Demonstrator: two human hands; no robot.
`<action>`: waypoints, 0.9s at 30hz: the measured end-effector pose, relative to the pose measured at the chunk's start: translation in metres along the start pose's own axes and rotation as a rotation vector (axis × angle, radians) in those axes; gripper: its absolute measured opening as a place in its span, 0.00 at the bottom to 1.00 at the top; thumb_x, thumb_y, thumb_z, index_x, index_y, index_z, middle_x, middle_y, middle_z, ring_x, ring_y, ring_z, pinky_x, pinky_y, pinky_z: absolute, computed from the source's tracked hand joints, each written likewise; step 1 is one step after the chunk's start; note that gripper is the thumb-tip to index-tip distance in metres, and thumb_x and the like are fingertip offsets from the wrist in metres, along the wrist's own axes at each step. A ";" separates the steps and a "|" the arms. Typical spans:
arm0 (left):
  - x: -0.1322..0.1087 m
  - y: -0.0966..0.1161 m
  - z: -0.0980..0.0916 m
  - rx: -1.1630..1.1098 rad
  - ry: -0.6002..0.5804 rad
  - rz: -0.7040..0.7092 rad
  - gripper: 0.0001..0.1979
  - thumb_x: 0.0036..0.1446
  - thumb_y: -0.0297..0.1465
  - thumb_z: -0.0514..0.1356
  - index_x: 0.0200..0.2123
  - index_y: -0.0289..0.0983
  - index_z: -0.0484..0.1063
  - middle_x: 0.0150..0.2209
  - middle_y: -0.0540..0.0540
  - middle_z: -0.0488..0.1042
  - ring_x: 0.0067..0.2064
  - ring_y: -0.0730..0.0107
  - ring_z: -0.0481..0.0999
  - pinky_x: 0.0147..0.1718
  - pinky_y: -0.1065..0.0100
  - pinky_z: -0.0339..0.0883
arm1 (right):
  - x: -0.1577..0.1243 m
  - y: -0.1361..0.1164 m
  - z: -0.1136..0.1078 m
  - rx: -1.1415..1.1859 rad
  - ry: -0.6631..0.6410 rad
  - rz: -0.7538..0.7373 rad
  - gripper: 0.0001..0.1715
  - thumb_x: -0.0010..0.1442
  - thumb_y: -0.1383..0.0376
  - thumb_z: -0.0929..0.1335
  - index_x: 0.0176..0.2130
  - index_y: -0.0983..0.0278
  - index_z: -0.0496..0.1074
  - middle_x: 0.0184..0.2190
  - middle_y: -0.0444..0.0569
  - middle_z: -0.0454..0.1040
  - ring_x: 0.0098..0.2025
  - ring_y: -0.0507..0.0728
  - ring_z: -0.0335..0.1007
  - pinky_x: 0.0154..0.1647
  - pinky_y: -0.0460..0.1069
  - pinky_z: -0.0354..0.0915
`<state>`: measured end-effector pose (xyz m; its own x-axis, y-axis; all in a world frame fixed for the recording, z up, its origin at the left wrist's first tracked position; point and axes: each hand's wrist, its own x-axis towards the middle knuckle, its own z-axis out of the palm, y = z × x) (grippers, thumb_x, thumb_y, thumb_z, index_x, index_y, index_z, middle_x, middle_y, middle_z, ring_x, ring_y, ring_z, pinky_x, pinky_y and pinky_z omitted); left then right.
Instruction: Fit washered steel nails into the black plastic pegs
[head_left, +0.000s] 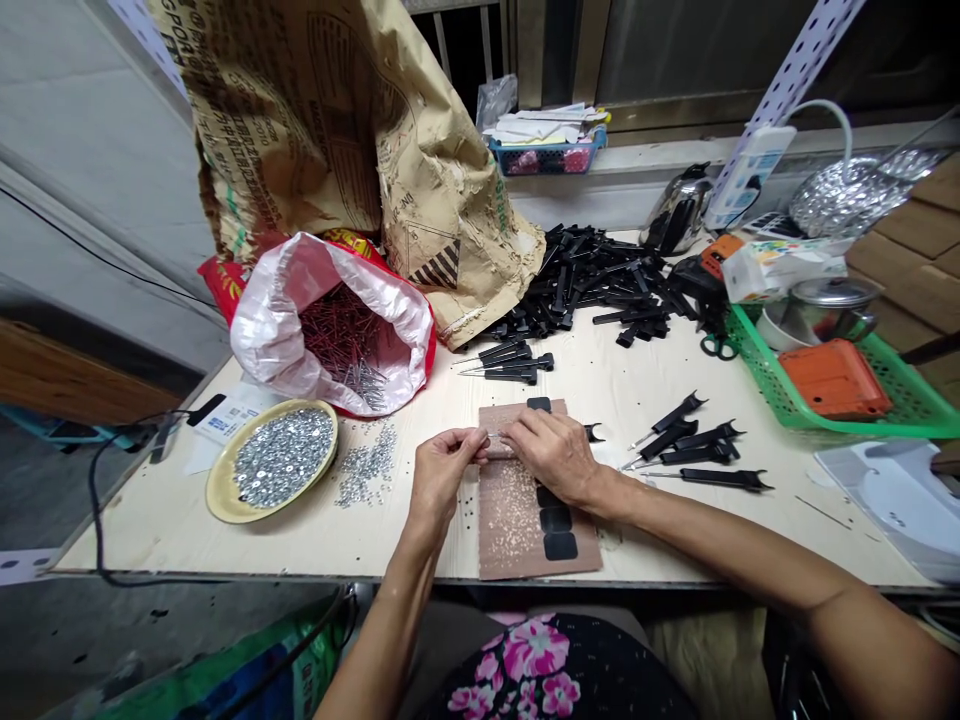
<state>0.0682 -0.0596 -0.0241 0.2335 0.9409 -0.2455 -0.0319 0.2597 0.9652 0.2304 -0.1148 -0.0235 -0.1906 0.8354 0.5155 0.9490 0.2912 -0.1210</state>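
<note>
My left hand (442,468) is closed in a pinch at the left edge of a brown board (510,550), with its fingertips at a thin metal rod. Over the board, my right hand (556,455) is closed around a black handle with a forked end (595,433), which pokes out past the hand; most of the handle is hidden under it. Black pads (559,546) line the board's right side, and pale specks dot its surface. Several forked black handles with thin metal rods (690,452) lie to the right. Similar handles (514,362) lie beyond the board.
A yellow plate (226,508) of small metal washers (285,455) stands left, with loose washers (367,468) beside it. Behind are an open bag (270,330) of red-ended metal rods and a pile of black handles (577,280). A green basket (795,405) stands right.
</note>
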 end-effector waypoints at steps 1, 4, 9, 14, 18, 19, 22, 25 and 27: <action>0.000 0.000 0.000 -0.001 -0.009 -0.009 0.14 0.41 0.37 0.70 0.26 0.31 0.77 0.24 0.47 0.76 0.25 0.76 0.70 0.28 0.72 0.65 | 0.000 0.000 -0.001 0.008 -0.001 0.007 0.13 0.65 0.66 0.61 0.32 0.63 0.71 0.28 0.45 0.70 0.31 0.52 0.64 0.31 0.48 0.52; -0.002 0.001 0.002 -0.005 -0.030 -0.035 0.14 0.42 0.37 0.69 0.27 0.31 0.77 0.25 0.47 0.76 0.25 0.75 0.71 0.29 0.71 0.66 | -0.002 -0.001 -0.004 0.074 -0.029 0.072 0.13 0.66 0.64 0.61 0.33 0.64 0.71 0.29 0.46 0.72 0.30 0.51 0.64 0.30 0.47 0.52; -0.004 0.002 0.006 -0.007 -0.005 -0.014 0.15 0.40 0.38 0.70 0.26 0.31 0.76 0.25 0.47 0.76 0.25 0.76 0.71 0.30 0.71 0.66 | -0.003 0.000 -0.009 0.186 -0.072 0.106 0.11 0.65 0.63 0.62 0.37 0.64 0.71 0.33 0.46 0.72 0.31 0.51 0.66 0.30 0.46 0.55; -0.006 0.003 0.009 -0.053 -0.018 -0.064 0.15 0.41 0.38 0.70 0.27 0.31 0.77 0.26 0.46 0.77 0.26 0.75 0.72 0.31 0.71 0.67 | -0.006 0.002 -0.010 0.084 -0.049 0.105 0.12 0.66 0.64 0.61 0.36 0.62 0.73 0.32 0.46 0.70 0.31 0.51 0.64 0.30 0.46 0.53; -0.007 0.002 0.009 -0.076 -0.033 -0.062 0.14 0.40 0.37 0.70 0.27 0.31 0.77 0.26 0.47 0.76 0.25 0.76 0.72 0.31 0.71 0.67 | -0.008 0.002 -0.009 0.084 -0.030 0.104 0.13 0.66 0.63 0.61 0.36 0.62 0.73 0.30 0.45 0.71 0.31 0.51 0.63 0.30 0.46 0.52; -0.007 0.002 0.009 -0.063 -0.028 -0.044 0.14 0.40 0.37 0.70 0.27 0.32 0.76 0.26 0.47 0.76 0.25 0.76 0.72 0.31 0.71 0.67 | -0.009 0.002 -0.009 0.081 -0.029 0.093 0.13 0.66 0.63 0.61 0.37 0.62 0.73 0.30 0.45 0.71 0.31 0.51 0.63 0.31 0.47 0.52; -0.007 0.000 0.009 0.010 -0.022 0.020 0.14 0.42 0.37 0.69 0.27 0.32 0.77 0.25 0.48 0.76 0.27 0.76 0.72 0.31 0.72 0.66 | -0.010 0.005 -0.010 0.038 -0.039 0.027 0.11 0.66 0.65 0.61 0.38 0.61 0.73 0.30 0.45 0.72 0.33 0.52 0.63 0.32 0.48 0.51; -0.007 0.000 0.010 0.020 -0.049 0.019 0.14 0.44 0.37 0.69 0.30 0.32 0.78 0.27 0.47 0.76 0.27 0.75 0.72 0.31 0.72 0.66 | -0.010 0.007 -0.011 0.014 -0.032 0.000 0.12 0.66 0.65 0.61 0.39 0.60 0.73 0.31 0.45 0.72 0.33 0.52 0.62 0.32 0.48 0.51; -0.006 0.001 0.011 -0.023 -0.076 -0.020 0.14 0.44 0.36 0.69 0.32 0.31 0.78 0.27 0.47 0.77 0.27 0.76 0.72 0.30 0.72 0.67 | -0.010 0.007 -0.010 0.034 -0.031 0.035 0.13 0.67 0.64 0.60 0.39 0.59 0.73 0.32 0.45 0.71 0.32 0.51 0.62 0.31 0.48 0.51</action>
<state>0.0771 -0.0670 -0.0208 0.3077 0.9163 -0.2562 -0.0481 0.2839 0.9576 0.2415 -0.1259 -0.0211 -0.1655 0.8591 0.4843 0.9463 0.2766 -0.1674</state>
